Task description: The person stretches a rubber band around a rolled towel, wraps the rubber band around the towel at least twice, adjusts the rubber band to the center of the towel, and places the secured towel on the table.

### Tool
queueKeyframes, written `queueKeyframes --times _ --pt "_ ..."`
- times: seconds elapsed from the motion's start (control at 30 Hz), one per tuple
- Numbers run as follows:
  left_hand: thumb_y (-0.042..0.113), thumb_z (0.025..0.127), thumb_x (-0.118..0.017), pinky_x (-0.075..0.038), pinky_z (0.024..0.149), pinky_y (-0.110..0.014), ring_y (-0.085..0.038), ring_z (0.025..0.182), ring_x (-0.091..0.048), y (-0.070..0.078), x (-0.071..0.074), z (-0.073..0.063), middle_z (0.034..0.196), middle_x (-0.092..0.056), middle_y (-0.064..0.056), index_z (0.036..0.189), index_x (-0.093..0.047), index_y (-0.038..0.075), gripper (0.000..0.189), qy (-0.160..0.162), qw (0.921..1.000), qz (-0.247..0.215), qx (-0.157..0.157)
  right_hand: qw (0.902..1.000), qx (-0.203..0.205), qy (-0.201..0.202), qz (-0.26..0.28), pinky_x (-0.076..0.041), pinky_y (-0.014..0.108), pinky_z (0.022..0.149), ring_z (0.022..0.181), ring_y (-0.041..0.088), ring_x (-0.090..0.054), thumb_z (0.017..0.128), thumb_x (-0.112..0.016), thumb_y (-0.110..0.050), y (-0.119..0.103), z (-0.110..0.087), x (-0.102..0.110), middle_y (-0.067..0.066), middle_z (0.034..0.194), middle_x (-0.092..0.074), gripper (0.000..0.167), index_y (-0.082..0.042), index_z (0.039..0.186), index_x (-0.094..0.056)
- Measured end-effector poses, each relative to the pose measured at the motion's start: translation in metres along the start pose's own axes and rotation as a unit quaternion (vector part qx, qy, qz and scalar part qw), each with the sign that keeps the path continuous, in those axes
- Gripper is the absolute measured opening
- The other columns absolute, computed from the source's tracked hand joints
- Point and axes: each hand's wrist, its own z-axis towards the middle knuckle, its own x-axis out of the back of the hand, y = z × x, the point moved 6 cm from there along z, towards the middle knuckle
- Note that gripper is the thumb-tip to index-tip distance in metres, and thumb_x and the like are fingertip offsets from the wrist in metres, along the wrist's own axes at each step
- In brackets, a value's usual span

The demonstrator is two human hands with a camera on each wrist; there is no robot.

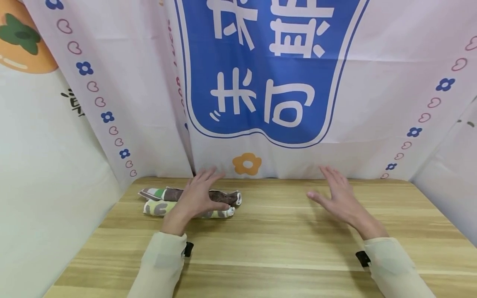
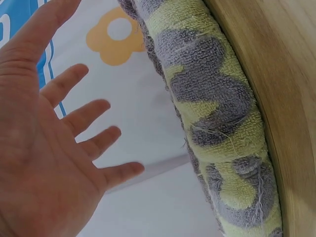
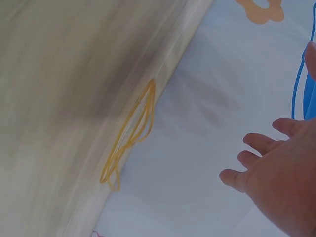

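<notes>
Two rolled towels lie side by side at the back left of the table. The nearer towel (image 1: 158,208) is yellow-green with grey patches; the one behind, a brown towel (image 1: 173,193), has green and white at its left end. Over them hovers my left hand (image 1: 194,196), fingers spread, and it hides their middle parts. The left wrist view shows that palm beside the yellow-green towel, apart from it. My right hand (image 1: 340,200) is held above the table's right half, fingers extended, holding nothing. Thin yellow loops (image 3: 129,144), like rubber bands, lie by the table's far edge in the right wrist view.
The wood-grain table (image 1: 261,256) ends at the back against a hanging white cloth (image 1: 380,103) with a blue printed panel. More white cloth (image 1: 44,174) hangs along the left side. A dark strap piece shows at each sleeve cuff.
</notes>
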Motion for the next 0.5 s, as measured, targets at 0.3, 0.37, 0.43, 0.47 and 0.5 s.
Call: queueKeyframes --times 0.3,0.37,0.43,0.47,0.5 --pt "0.037 0.079 -0.096 -0.040 0.115 -0.061 -0.040 0.144 -0.045 -0.002 -0.001 -0.001 0.154 -0.054 -0.014 0.142 -0.066 0.011 0.074 -0.020 0.9994 -0.025 0.015 0.9999 0.007 0.001 0.011 -0.018 0.075 0.117 0.151 0.057 -0.021 0.099 -0.076 -0.043 0.010 -0.004 0.011 0.034 0.166 -0.026 0.094 0.005 0.163 -0.027" --pt "0.036 0.079 -0.096 -0.042 0.112 -0.059 -0.039 0.139 -0.050 -0.003 -0.001 -0.002 0.148 -0.059 -0.013 0.136 -0.070 0.012 0.068 -0.018 0.9994 -0.028 0.014 0.9998 0.005 -0.003 0.019 -0.020 0.075 0.117 0.150 0.057 -0.022 0.098 -0.077 -0.041 0.013 -0.005 0.013 0.034 0.166 -0.027 0.095 0.005 0.164 -0.027" --pt "0.033 0.079 -0.096 -0.046 0.109 -0.057 -0.037 0.131 -0.057 -0.003 0.000 -0.002 0.139 -0.064 -0.010 0.131 -0.072 0.012 0.062 -0.017 0.9992 -0.034 0.008 0.9996 0.000 -0.006 0.027 -0.021 0.075 0.117 0.150 0.058 -0.022 0.098 -0.079 -0.040 0.016 -0.006 0.016 0.034 0.165 -0.027 0.094 0.005 0.163 -0.028" --pt "0.032 0.079 -0.096 -0.048 0.107 -0.056 -0.036 0.127 -0.060 -0.004 0.000 -0.001 0.134 -0.067 -0.009 0.129 -0.073 0.012 0.059 -0.017 0.9991 -0.039 0.005 0.9995 -0.004 -0.007 0.030 -0.022 0.075 0.116 0.150 0.058 -0.023 0.097 -0.079 -0.040 0.017 -0.007 0.017 0.034 0.165 -0.028 0.094 0.005 0.163 -0.029" --pt "0.031 0.079 -0.096 -0.049 0.105 -0.055 -0.034 0.122 -0.062 -0.004 0.000 -0.001 0.129 -0.069 -0.007 0.127 -0.074 0.012 0.056 -0.018 0.9987 -0.048 0.005 0.9995 -0.008 -0.008 0.031 -0.023 0.075 0.116 0.149 0.058 -0.024 0.097 -0.079 -0.040 0.019 -0.008 0.019 0.034 0.165 -0.029 0.093 0.005 0.163 -0.030"
